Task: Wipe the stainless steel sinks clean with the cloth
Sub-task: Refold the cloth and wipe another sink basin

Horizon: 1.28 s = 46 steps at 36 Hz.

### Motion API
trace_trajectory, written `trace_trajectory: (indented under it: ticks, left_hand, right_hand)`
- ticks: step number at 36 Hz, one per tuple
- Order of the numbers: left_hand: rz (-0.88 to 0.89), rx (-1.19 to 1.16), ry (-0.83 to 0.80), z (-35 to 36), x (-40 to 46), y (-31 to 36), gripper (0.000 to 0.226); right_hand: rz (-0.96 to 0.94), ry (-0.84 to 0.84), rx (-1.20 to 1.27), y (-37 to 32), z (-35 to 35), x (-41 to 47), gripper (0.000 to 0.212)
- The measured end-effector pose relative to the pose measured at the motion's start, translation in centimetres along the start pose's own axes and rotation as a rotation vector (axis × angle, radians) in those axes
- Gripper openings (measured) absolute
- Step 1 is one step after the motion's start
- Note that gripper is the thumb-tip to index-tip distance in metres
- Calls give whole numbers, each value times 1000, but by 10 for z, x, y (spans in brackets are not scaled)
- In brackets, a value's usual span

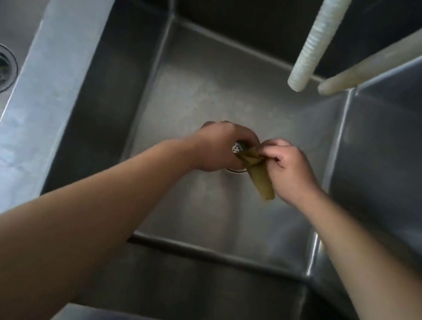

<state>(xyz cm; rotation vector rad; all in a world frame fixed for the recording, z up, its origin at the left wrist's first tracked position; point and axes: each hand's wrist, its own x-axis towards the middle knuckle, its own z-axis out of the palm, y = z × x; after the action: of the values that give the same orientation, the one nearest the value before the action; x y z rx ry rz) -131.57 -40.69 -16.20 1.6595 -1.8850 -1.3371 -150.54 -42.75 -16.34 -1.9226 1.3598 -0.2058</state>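
Reaching deep into the middle sink (218,82), both hands meet above the drain strainer (237,147). The right hand (291,171) pinches the yellow-green cloth (258,179) with curled fingers. The left hand (220,148) curls its fingers round the cloth's other end, over the strainer.

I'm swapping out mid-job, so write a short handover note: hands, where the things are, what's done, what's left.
Left hand: curled around the perforated strainer over the drain of the middle sink.
Right hand: pinching the folded yellow-green cloth against the strainer.
Two hoses hang above the far side.
Done: cannot tell which surfaces are wiped.
Left: strainer, this basin's walls and floor, the left sink.
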Motion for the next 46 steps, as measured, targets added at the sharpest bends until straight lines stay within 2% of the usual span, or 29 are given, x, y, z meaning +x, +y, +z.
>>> trace_trajectory:
  ticks: [2,4,6,9,13,15,17,20,23,25,29,32,35,39,42,44,46]
  left_hand:
    - [-39,-24,64,-3,3,7,31]
    - [-63,-60,149,-3,4,9,21]
    - [-59,-86,209,2,3,13,19]
    - [-37,-121,291,18,-2,14,31]
    - [40,-171,197,32,-11,11,57]
    - [65,-133,176,35,-14,10,67]
    - [29,-96,226,37,-17,10,69]
    - [-18,-82,346,36,-13,15,56]
    - [-130,-94,414,29,-2,18,45]
    - [-255,-288,407,25,3,19,40]
    - [-439,-710,411,12,9,19,35]
    - [-533,-839,291,7,11,18,32]
    - [-567,-807,239,8,16,17,29]
    - [-584,-674,394,16,24,19,35]
    - [-647,-555,528,28,32,25,29]
    - [-708,-524,584,34,36,27,25]
    - [-761,-554,601,37,39,26,28]
  right_hand:
    - [133,147,134,-7,-6,-3,36]
    - [376,203,443,-14,-6,-5,40]
    - [573,194,718,-21,-5,-6,40]
    - [767,257,1008,-24,-6,0,29]
    - [852,202,1194,-20,-4,9,8]
    - [859,138,1209,-16,-2,12,16]
    - [858,93,1253,-16,-1,14,22]
    - [858,39,1338,-17,-4,18,19]
    - [804,-18,1097,-11,-9,23,13]
    - [746,-75,937,-5,-16,24,5]
    - [575,-192,825,15,-28,26,15]
    - [418,-225,747,24,-30,28,27]
    - [378,-107,666,24,-23,34,28]
    - [456,77,553,18,-7,45,25]
    - [494,265,295,0,9,50,13]
    - [500,329,140,-12,17,52,6]
    - [485,343,62,-15,22,53,12]
